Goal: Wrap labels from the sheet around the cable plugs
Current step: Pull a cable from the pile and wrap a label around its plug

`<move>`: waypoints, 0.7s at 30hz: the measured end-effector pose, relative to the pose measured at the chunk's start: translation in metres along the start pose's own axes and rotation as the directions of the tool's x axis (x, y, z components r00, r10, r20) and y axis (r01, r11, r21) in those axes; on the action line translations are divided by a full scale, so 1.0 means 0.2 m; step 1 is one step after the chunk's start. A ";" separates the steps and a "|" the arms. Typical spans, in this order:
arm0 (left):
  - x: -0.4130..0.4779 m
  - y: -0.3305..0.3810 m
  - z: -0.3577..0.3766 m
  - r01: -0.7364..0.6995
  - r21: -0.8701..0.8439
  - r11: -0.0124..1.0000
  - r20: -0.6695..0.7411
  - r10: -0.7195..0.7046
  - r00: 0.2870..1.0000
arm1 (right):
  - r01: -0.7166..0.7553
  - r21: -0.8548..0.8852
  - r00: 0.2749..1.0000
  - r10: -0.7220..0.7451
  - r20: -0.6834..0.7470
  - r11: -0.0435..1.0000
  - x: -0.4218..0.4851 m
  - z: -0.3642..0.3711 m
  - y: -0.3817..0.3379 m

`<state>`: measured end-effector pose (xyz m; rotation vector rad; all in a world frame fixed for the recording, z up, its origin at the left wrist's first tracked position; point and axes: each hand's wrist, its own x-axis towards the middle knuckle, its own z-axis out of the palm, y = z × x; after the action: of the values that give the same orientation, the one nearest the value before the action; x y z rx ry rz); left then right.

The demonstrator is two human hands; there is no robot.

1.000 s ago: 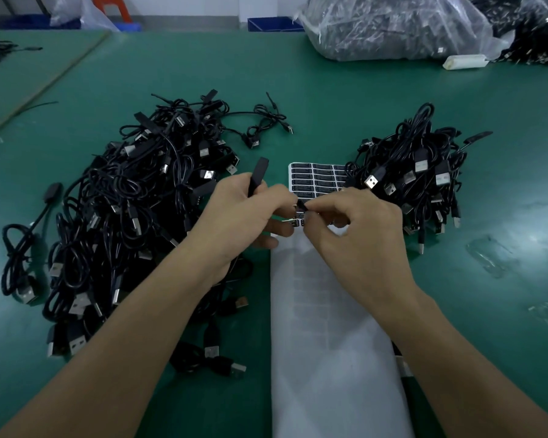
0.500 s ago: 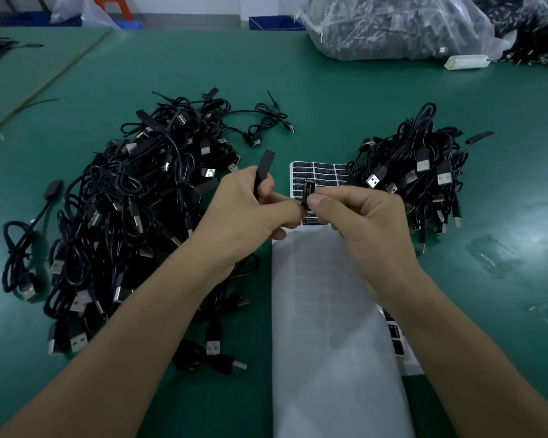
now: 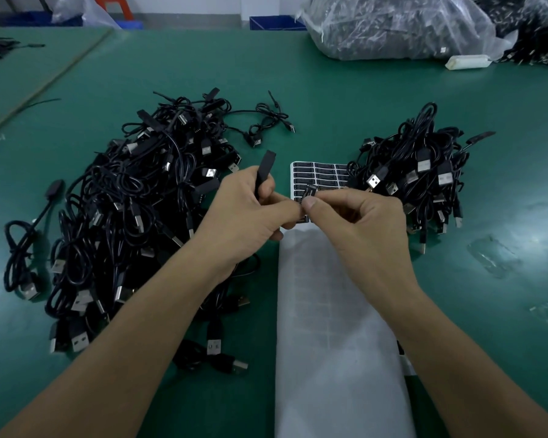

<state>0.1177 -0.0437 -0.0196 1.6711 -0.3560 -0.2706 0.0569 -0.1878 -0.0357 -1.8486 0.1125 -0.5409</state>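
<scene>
My left hand (image 3: 244,213) grips a black cable plug (image 3: 264,172) that sticks up between thumb and fingers. My right hand (image 3: 361,222) pinches a small black label (image 3: 309,191) by thumb and forefinger, right beside the left fingertips. Behind both hands lies the label sheet (image 3: 317,175), with rows of black labels at its far end and bare white backing (image 3: 336,327) running toward me. Part of the sheet is hidden by my hands.
A large heap of black USB cables (image 3: 130,216) lies to the left, a smaller heap (image 3: 418,172) to the right. One cable (image 3: 269,121) lies apart behind. A clear bag of cables (image 3: 393,23) and a white block (image 3: 467,61) sit at the far right on the green mat (image 3: 329,99).
My right hand has lifted the black label off the sheet and carried it up toward the plug. The left hand has tilted the plug slightly and stayed in place.
</scene>
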 end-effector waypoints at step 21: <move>0.00 0.02 0.03 0.174 -0.133 0.976 0.047 -0.169 0.985 | -0.098 0.019 0.991 0.099 -0.092 0.995 0.04 -0.02 0.04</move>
<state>0.1152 -0.0508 -0.0157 1.5648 -0.2149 -0.4442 0.0643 -0.1962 -0.0388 -1.7937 0.2604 -0.5573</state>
